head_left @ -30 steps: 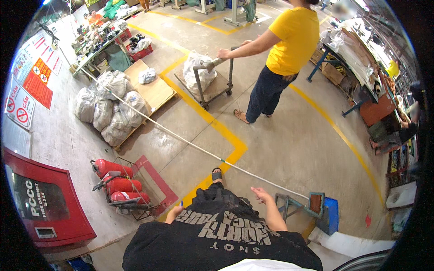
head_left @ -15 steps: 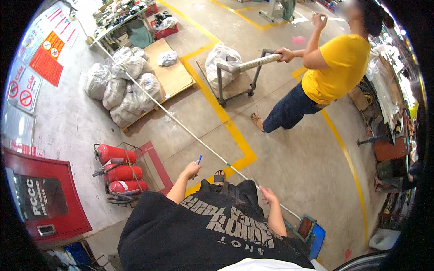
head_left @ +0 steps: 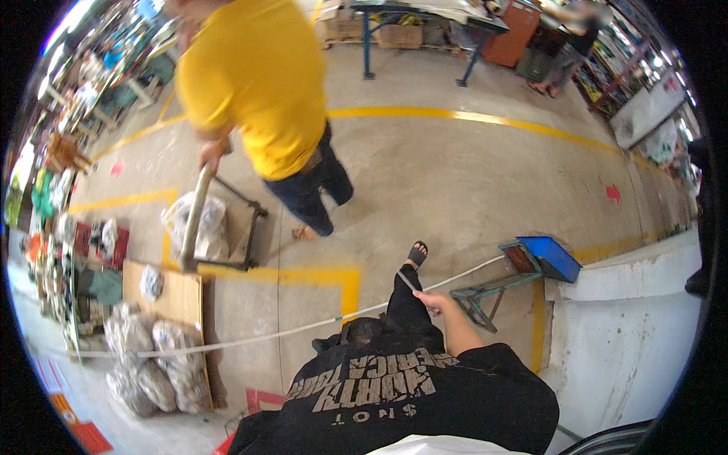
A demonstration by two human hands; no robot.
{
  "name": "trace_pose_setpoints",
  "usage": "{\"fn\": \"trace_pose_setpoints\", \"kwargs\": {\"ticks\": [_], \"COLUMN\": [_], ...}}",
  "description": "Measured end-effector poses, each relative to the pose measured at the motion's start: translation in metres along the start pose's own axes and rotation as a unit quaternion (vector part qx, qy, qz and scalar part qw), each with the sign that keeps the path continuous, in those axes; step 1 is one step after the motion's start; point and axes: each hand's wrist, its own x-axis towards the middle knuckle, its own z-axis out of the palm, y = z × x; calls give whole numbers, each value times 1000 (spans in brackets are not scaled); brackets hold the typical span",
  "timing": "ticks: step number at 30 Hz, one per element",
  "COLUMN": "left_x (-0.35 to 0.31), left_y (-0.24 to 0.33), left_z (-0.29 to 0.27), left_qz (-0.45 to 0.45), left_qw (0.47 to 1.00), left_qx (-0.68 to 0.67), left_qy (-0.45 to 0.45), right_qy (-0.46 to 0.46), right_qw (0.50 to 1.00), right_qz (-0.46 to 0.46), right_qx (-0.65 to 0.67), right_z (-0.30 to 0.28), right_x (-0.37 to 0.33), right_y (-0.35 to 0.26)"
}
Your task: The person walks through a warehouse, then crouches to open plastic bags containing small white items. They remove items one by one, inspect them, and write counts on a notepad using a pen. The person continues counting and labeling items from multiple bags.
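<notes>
My right hand (head_left: 434,300) is closed around a slim grey stick-like tool (head_left: 407,280), which points up and away over my leg. Its exact kind is too small to make out. A long, thin white pole (head_left: 288,332) crosses in front of my legs and passes just beyond that hand; whether they touch, I cannot tell. At its right end stands a green metal stand (head_left: 476,296) with a reddish panel, beside a blue bin (head_left: 551,258). My left hand is out of sight.
A person in a yellow shirt (head_left: 258,83) grips a trolley (head_left: 199,220) carrying a white plastic bag. Several filled bags (head_left: 155,364) lie by a cardboard-topped pallet (head_left: 171,299) at left. A low white wall (head_left: 622,334) bounds the right. Another person (head_left: 569,49) stands far right.
My view has swung right, so the extinguishers and red cabinet have mostly left it. My left hand, which held a blue-ended pen-like thing, is gone from view. The yellow-shirted person appears further left.
</notes>
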Motion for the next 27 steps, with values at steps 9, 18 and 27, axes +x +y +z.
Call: {"fn": "trace_pose_setpoints", "kwargs": {"ticks": [9, 18, 27], "left_x": [57, -73, -40], "left_y": [396, 754, 1070], "left_z": [121, 308, 403], "left_qz": [128, 376, 352], "left_qw": [989, 904, 917], "left_qx": [70, 177, 119], "left_qy": [12, -98, -147], "right_qy": [-49, 67, 140], "right_qw": [990, 990, 977], "right_qz": [86, 27, -41], "right_qx": [104, 121, 155], "right_z": [-217, -487, -671], "right_x": [94, 119, 180], "right_y": [20, -95, -305]}}
